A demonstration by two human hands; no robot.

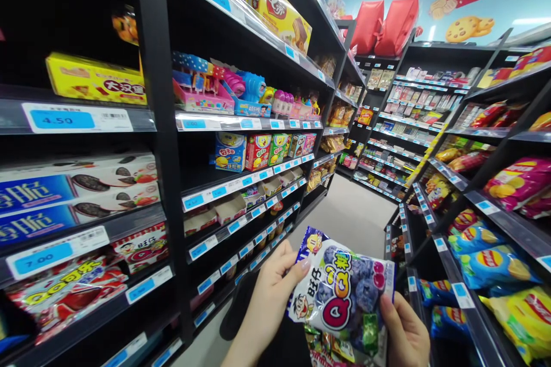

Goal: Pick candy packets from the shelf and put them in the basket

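Looks like the inspect-the-pack stage: left hand (269,292) pinches the blueberry gummy bag (342,292) by its left edge, right hand (404,332) grips the lower right corner, more packets (331,350) bunched underneath. Any next move probably needs one hand freed first. Snack shelves (241,183) left of the hands, chip bags (486,258) to the right, grey aisle floor (344,212) ahead.

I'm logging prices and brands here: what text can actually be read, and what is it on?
"4.50": price tag under the yellow box.
"7.00": price tag under the cookie boxes.
"QQ": candy bag held by left hand and right hand.
Other shelf tags: too small or blurred.
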